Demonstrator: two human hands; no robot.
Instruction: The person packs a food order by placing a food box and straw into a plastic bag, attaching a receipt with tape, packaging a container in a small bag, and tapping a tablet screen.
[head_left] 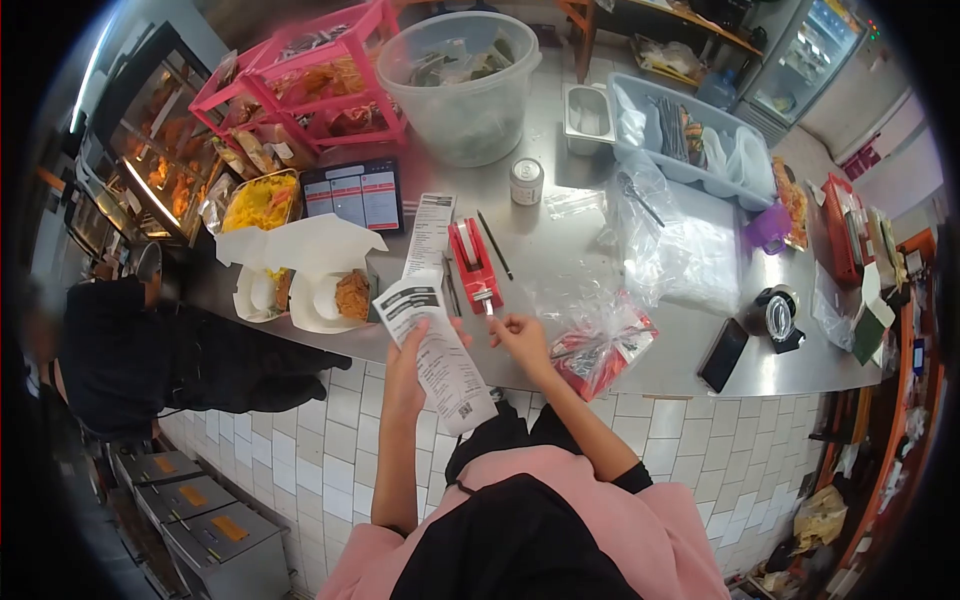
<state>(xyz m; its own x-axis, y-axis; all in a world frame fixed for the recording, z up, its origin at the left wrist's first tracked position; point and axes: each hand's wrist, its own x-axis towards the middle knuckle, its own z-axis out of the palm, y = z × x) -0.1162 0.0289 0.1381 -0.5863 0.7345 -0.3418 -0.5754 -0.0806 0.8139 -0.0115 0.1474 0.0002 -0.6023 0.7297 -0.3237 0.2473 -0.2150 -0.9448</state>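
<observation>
My left hand is closed on a long printed receipt, which hangs over the counter's front edge. My right hand pinches the end of the clear tape at the front of a red tape dispenser. Behind the receipt in my hand, a second receipt lies on the counter. A dark pen rests just right of the dispenser. Beside my right hand sits a clear plastic bag with red packaging inside, gathered at the top.
Open white food boxes and a tablet stand left on the steel counter. Farther back are a can, a large bucket and a pink rack. A phone lies right. A person in black is at left.
</observation>
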